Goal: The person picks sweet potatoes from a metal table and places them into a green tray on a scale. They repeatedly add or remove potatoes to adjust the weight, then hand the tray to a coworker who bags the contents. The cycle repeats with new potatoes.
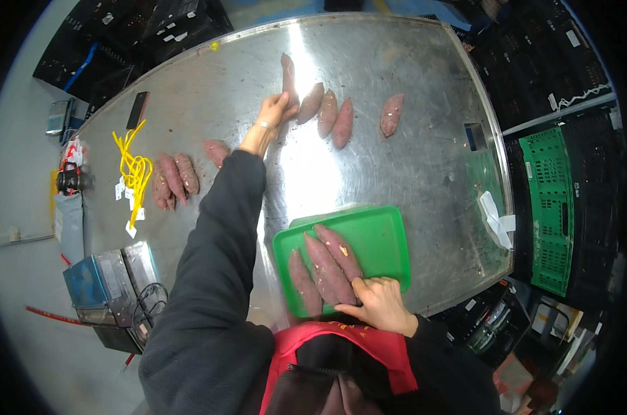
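Note:
My left hand [272,113] reaches far across the steel table [396,159], fingers resting on a sweet potato [288,77] at the left end of a row of several sweet potatoes [342,121]; whether it grips it is unclear. My right hand [380,303] holds the near edge of a green tray [375,238] close to my body. Three sweet potatoes [324,266] lie side by side in the tray's left half, next to my right fingers.
More sweet potatoes [173,178] lie at the table's left beside yellow ties with white tags [135,169]. One lies apart [391,114] at the right. A scale [113,280] stands at lower left, a green crate [552,207] at right, and dark crates behind.

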Demonstrator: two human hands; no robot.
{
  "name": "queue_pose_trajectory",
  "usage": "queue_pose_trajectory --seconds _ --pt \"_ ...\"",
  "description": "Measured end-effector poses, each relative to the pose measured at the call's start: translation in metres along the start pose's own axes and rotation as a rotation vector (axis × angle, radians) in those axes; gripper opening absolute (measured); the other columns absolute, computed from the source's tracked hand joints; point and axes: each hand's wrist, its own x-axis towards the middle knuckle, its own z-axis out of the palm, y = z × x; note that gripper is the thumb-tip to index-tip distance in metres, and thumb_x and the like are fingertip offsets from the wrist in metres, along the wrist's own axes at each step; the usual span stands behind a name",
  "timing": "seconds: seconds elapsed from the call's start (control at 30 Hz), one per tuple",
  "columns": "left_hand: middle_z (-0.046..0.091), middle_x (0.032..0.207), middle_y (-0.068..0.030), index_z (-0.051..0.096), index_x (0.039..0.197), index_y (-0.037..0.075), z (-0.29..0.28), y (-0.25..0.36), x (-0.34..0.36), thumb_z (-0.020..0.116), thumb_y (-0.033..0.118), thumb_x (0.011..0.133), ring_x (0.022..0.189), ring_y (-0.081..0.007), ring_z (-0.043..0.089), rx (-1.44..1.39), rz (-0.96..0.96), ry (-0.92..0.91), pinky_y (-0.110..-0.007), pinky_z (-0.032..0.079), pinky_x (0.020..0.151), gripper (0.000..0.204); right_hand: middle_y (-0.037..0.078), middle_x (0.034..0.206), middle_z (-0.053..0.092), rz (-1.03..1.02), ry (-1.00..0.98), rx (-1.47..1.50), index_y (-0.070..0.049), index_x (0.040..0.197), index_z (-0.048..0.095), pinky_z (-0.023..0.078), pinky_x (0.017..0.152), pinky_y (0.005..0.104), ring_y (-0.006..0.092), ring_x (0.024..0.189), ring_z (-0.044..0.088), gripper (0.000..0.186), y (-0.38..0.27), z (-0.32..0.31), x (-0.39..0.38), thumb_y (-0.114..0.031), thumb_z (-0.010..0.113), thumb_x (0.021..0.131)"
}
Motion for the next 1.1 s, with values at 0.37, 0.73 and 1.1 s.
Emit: queue_pose_trajectory --seconds 0.37,0.73,1.1 --pt "0.061 0.127 -0.0133 0.053 0.133 -0.001 -0.014 0.011 -0.332 0.056 0.033 0.105 0.105 -0.0159 0.060 -0.263 0.069 -0.323 -0.032 0.051 0.098 0.044 0.019 0.065 0.064 -0.039 0.234 -0.121 -0.001 0.081 0.062 0.050 0.058 0.0491 0.0401 0.063 0.066 0.046 -0.010 0.026 -0.021 -0.045 0.074 0.083" --pt "0.064 0.120 -0.0080 0.051 0.138 0.000 0.024 -0.047 -0.505 0.057 0.029 0.105 0.101 -0.0160 0.063 -0.199 0.086 -0.109 -0.032 0.051 0.092 0.045 0.019 0.073 0.068 -0.054 0.326 -0.111 -0.002 0.085 0.062 0.053 0.059 0.0470 0.0382 0.069 0.069 0.041 -0.017 0.022 -0.035 -0.041 0.075 0.085" --pt "0.064 0.115 -0.0064 0.048 0.142 -0.003 0.081 -0.056 -0.562 0.059 0.026 0.104 0.099 -0.0141 0.060 0.106 0.136 -0.238 -0.031 0.049 0.088 0.048 0.003 0.093 0.070 -0.022 0.024 1.343 0.008 0.125 0.058 0.045 0.057 0.0222 0.0063 0.064 0.056 0.044 -0.053 0.004 -0.055 -0.018 0.074 0.093"
